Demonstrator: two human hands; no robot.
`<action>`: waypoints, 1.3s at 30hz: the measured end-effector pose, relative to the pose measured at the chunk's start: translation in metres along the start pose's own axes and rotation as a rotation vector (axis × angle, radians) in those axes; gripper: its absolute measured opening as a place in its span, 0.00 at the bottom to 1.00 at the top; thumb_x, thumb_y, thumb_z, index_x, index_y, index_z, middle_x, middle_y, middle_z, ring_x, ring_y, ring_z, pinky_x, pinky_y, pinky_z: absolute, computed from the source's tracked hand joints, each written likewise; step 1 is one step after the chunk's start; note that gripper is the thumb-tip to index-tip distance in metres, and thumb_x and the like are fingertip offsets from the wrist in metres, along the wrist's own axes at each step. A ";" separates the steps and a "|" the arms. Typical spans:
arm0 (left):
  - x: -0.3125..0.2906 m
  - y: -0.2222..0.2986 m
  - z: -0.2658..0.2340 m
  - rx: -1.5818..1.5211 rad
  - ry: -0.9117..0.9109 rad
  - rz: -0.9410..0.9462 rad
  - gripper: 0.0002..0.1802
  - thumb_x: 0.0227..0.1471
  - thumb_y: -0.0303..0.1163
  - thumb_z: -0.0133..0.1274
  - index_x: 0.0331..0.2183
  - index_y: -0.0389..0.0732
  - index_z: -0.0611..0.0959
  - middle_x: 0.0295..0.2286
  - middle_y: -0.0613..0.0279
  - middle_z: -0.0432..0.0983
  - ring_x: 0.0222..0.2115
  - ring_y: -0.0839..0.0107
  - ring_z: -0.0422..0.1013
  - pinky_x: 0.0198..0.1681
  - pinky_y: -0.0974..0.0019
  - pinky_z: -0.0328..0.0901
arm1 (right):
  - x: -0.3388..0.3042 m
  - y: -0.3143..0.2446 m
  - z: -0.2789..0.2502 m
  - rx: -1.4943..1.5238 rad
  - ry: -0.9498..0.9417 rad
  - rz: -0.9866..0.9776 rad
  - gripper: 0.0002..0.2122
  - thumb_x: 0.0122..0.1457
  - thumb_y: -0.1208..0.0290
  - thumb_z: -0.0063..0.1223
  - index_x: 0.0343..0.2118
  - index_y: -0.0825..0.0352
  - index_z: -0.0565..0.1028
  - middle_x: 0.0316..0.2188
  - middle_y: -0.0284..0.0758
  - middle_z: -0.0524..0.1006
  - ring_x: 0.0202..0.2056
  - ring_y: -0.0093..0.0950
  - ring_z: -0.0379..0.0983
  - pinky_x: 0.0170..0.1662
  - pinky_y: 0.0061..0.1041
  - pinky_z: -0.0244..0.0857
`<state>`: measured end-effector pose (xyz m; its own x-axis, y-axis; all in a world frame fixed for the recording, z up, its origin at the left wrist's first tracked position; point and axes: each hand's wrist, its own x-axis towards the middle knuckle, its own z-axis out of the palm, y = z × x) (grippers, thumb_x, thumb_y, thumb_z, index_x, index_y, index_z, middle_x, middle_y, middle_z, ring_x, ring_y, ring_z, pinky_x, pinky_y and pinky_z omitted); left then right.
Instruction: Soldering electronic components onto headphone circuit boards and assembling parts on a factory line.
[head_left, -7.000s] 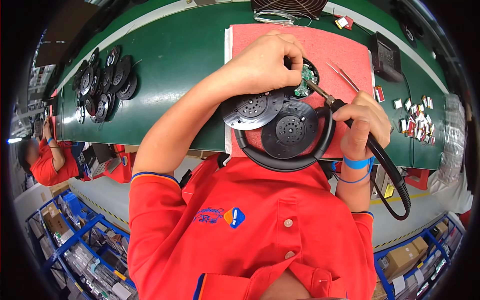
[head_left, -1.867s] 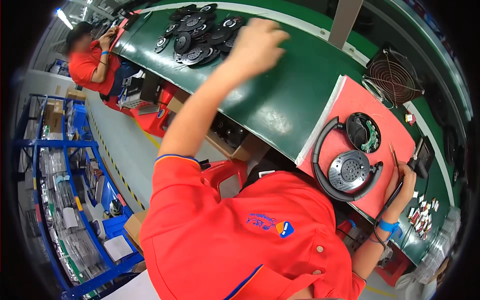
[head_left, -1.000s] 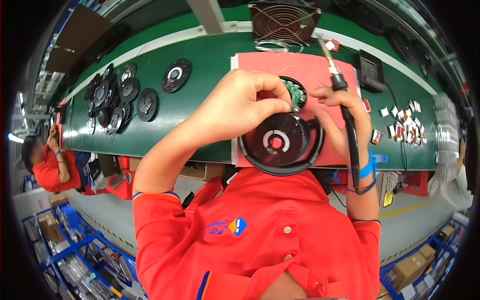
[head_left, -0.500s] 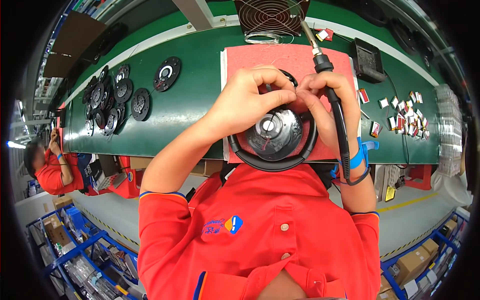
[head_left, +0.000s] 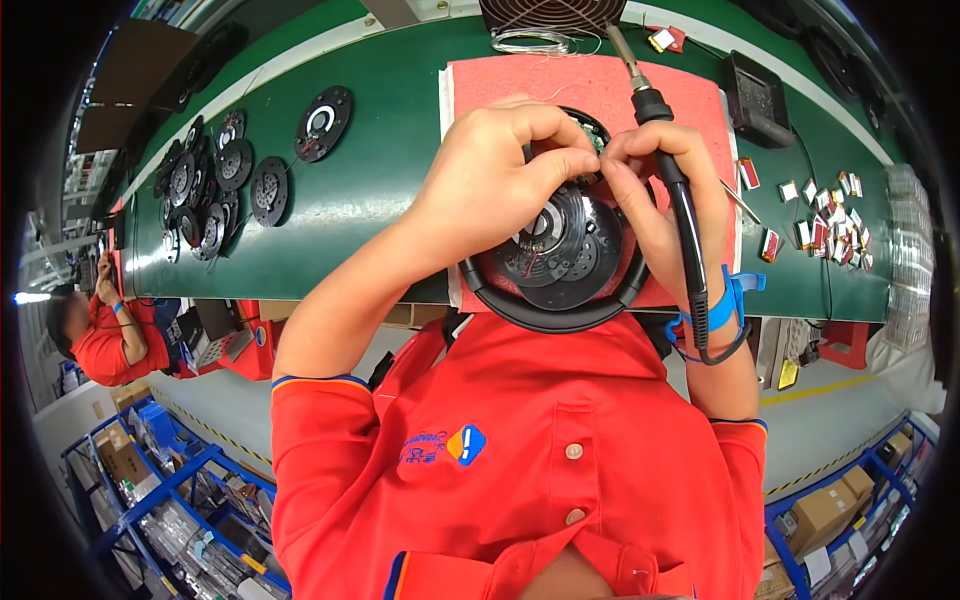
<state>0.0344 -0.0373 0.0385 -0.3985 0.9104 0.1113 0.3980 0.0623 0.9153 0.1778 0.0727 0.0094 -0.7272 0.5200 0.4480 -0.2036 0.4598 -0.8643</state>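
A pair of black headphones [head_left: 548,318] lies on the pink mat [head_left: 500,80], its headband curving toward me. Two round black speaker plates [head_left: 570,262] rest inside the band. At the far ear cup, a green circuit board [head_left: 592,132] shows between my hands. My left hand [head_left: 515,165] is over this cup, thumb and forefinger pinched together on something too small to make out. Close against it, my right hand [head_left: 665,175] keeps a soldering iron [head_left: 681,215] tucked across its palm, tip pointing away, while its thumb and forefinger meet at the same spot.
Several round black speaker plates [head_left: 235,165] are heaped on the green bench [head_left: 390,120] at left. Several small battery packs [head_left: 835,220] lie at right, near a black tray [head_left: 757,100]. A fan grille [head_left: 550,15] and wire coil [head_left: 520,42] stand behind. Another person [head_left: 110,335] sits far left.
My hands have shifted slightly, uncovering the green circuit board and more of the speaker plates. The iron stays in my right hand. The whole view has moved a little.
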 end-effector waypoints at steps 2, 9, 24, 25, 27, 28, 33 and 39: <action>0.007 -0.008 -0.002 0.205 0.021 0.144 0.05 0.43 0.27 0.57 0.26 0.36 0.83 0.21 0.62 0.76 0.28 0.67 0.70 0.35 0.67 0.66 | -0.003 0.001 0.000 -0.060 -0.026 0.005 0.11 0.51 0.86 0.54 0.36 0.68 0.68 0.29 0.33 0.74 0.29 0.18 0.69 0.34 0.16 0.64; 0.026 -0.039 -0.003 0.354 0.037 0.315 0.04 0.38 0.27 0.57 0.21 0.37 0.84 0.35 0.59 0.76 0.42 0.61 0.65 0.47 0.62 0.61 | -0.011 0.008 -0.015 -0.446 -0.010 -0.209 0.12 0.47 0.86 0.56 0.34 0.68 0.70 0.31 0.36 0.77 0.32 0.25 0.74 0.38 0.22 0.67; 0.018 -0.042 -0.012 0.239 0.010 0.047 0.06 0.39 0.27 0.59 0.22 0.35 0.83 0.36 0.60 0.77 0.38 0.68 0.70 0.47 0.66 0.60 | 0.013 0.016 -0.002 -0.399 -0.068 -0.285 0.11 0.47 0.84 0.57 0.35 0.67 0.72 0.29 0.38 0.76 0.29 0.35 0.73 0.32 0.29 0.66; 0.019 -0.043 -0.012 0.223 0.019 0.040 0.05 0.37 0.27 0.58 0.21 0.36 0.83 0.35 0.59 0.77 0.39 0.64 0.69 0.46 0.65 0.61 | 0.014 0.013 -0.004 -0.419 -0.039 -0.309 0.11 0.47 0.84 0.58 0.35 0.67 0.73 0.28 0.38 0.76 0.28 0.35 0.72 0.31 0.29 0.66; 0.019 -0.044 -0.013 0.205 0.027 0.031 0.05 0.35 0.28 0.58 0.20 0.37 0.84 0.34 0.58 0.78 0.40 0.60 0.68 0.46 0.63 0.63 | 0.010 0.009 -0.012 -0.382 -0.020 -0.270 0.13 0.47 0.81 0.60 0.37 0.68 0.74 0.26 0.36 0.75 0.24 0.30 0.71 0.28 0.24 0.64; 0.020 -0.044 -0.013 0.178 0.023 0.023 0.05 0.34 0.27 0.58 0.20 0.37 0.84 0.34 0.58 0.78 0.40 0.60 0.68 0.46 0.63 0.63 | 0.009 0.008 -0.016 -0.303 -0.021 -0.272 0.14 0.47 0.80 0.61 0.39 0.68 0.74 0.25 0.36 0.75 0.24 0.28 0.70 0.28 0.23 0.64; 0.020 -0.045 -0.012 0.164 0.036 0.024 0.04 0.34 0.27 0.57 0.20 0.37 0.84 0.33 0.58 0.78 0.40 0.60 0.69 0.46 0.63 0.63 | 0.009 -0.013 -0.031 -0.317 -0.042 -0.392 0.13 0.53 0.64 0.58 0.34 0.71 0.77 0.22 0.34 0.74 0.21 0.24 0.65 0.23 0.21 0.57; 0.020 -0.047 -0.009 0.212 0.054 0.012 0.04 0.34 0.27 0.56 0.19 0.37 0.83 0.33 0.60 0.78 0.40 0.59 0.68 0.46 0.63 0.63 | 0.004 -0.011 -0.027 -0.216 -0.012 -0.415 0.10 0.57 0.69 0.48 0.24 0.70 0.75 0.16 0.33 0.72 0.15 0.25 0.61 0.20 0.23 0.53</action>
<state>0.0004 -0.0259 0.0014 -0.4343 0.8887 0.1473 0.5656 0.1417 0.8124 0.1945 0.0895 0.0267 -0.6214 0.2527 0.7416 -0.3386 0.7670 -0.5450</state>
